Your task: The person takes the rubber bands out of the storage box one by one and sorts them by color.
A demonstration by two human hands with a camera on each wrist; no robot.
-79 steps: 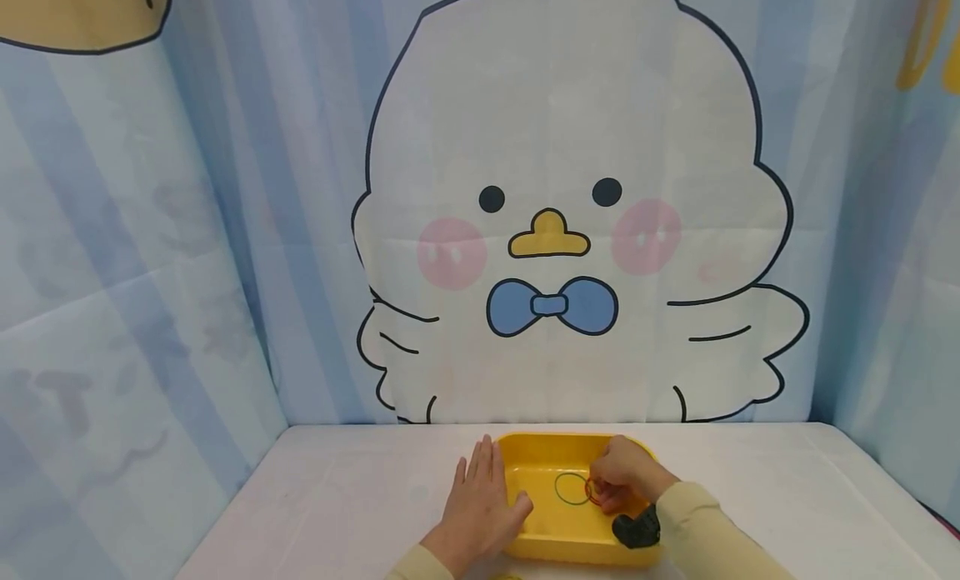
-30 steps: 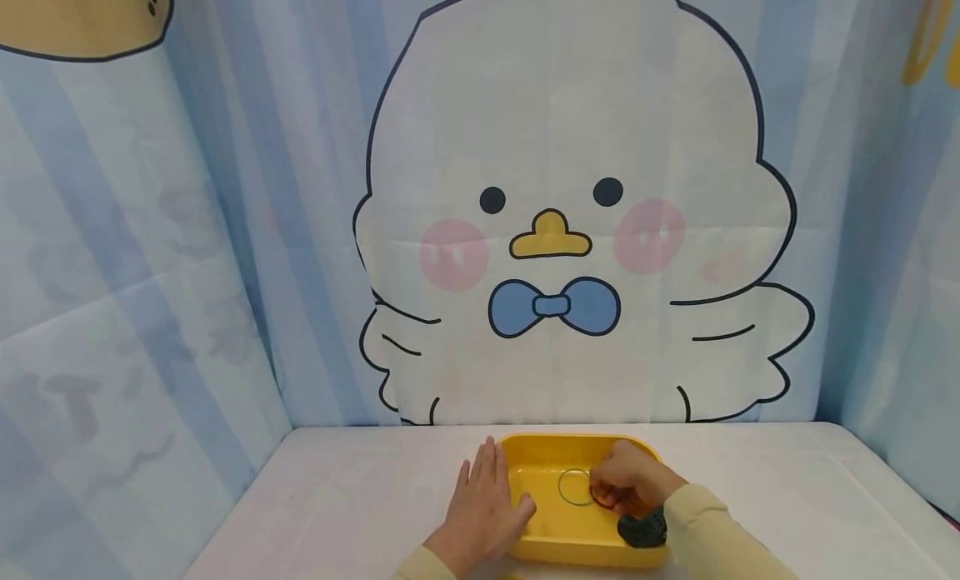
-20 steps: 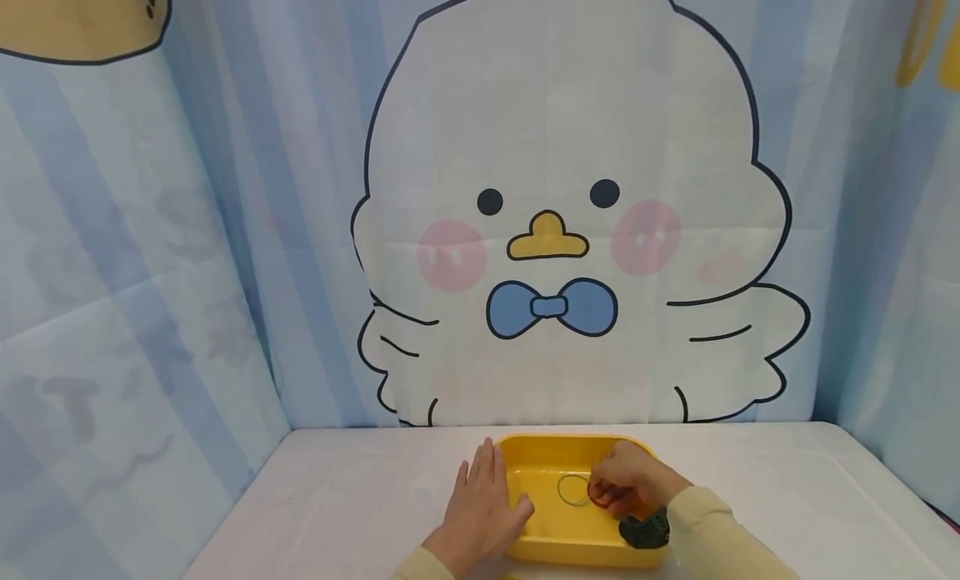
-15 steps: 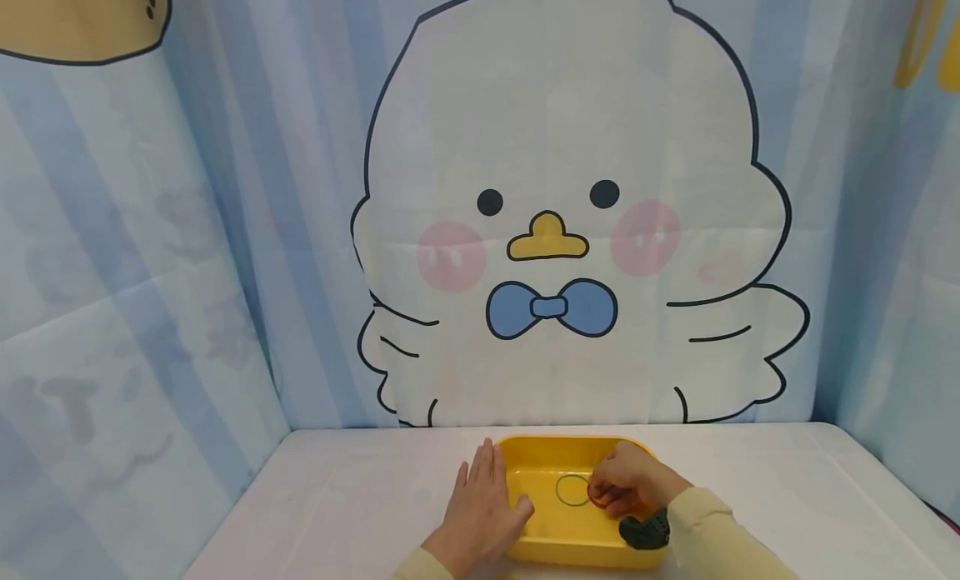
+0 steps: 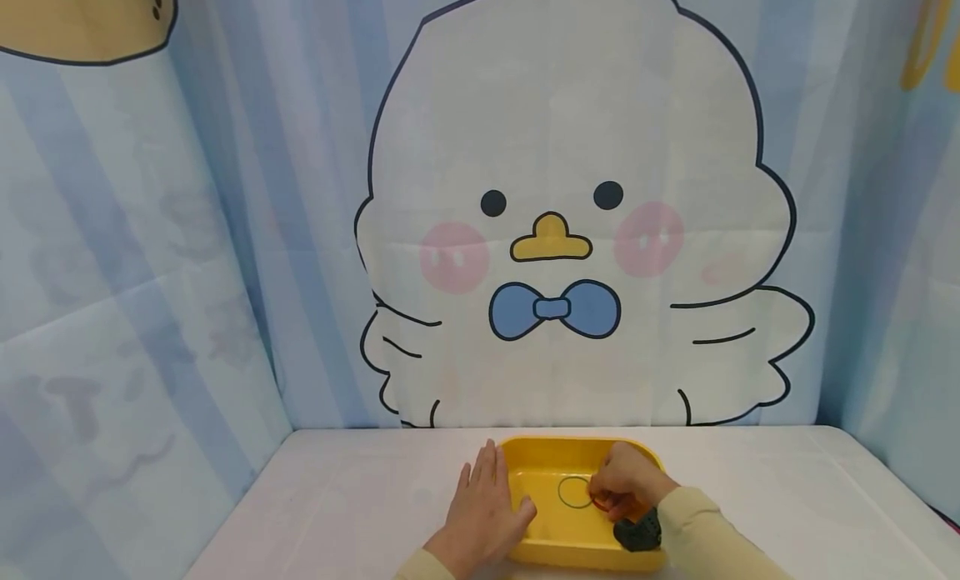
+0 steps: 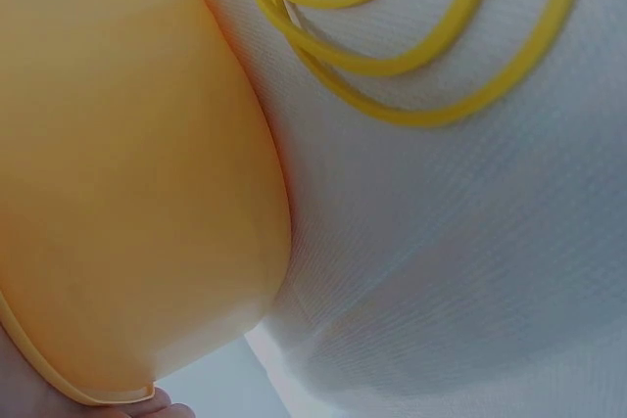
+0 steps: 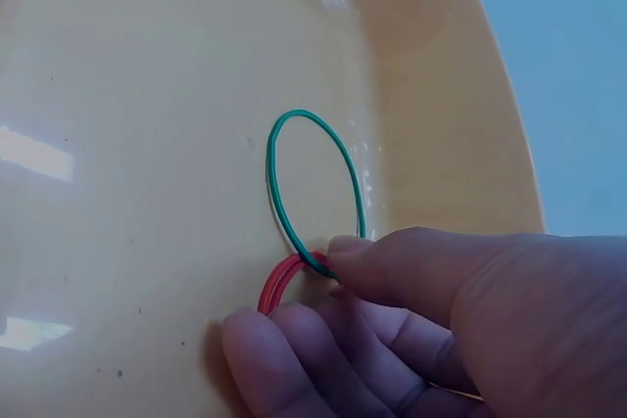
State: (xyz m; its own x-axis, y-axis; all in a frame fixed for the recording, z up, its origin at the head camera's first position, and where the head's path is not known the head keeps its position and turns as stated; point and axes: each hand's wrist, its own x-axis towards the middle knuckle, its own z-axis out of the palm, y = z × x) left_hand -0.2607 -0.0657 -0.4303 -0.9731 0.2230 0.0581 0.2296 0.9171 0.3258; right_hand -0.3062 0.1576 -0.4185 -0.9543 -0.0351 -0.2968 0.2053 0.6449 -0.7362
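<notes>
Down at the near edge of the bench (image 5: 337,505), seen from the head view, the right hand (image 5: 626,484) reaches into the yellow tray (image 5: 555,455) with its fingers curled onto a red rubber band (image 5: 600,503), while a green rubber band (image 5: 575,492) lies flat just to the left of those fingers. The left hand (image 5: 483,517) rests flat and spread against the tray's left wall, thumb over the rim, farther from both bands. A black wrist device (image 5: 637,532) sits just behind the right hand.

From the left wrist view, the tray's outer wall (image 6: 127,193) fills the left side, and several yellow rubber bands (image 6: 421,75) lie on the white bench surface outside it, apart from the wall.

From the right wrist view, the right hand's fingers (image 7: 392,266) press down on the red band (image 7: 277,284), whose visible arc pokes out to their left. The green band (image 7: 315,183), an oval with its long axis running away from the fingertips, overlaps the red one right at the thumb tip, so the two could lift together. Whether the red band is truly pinched is not clear.
</notes>
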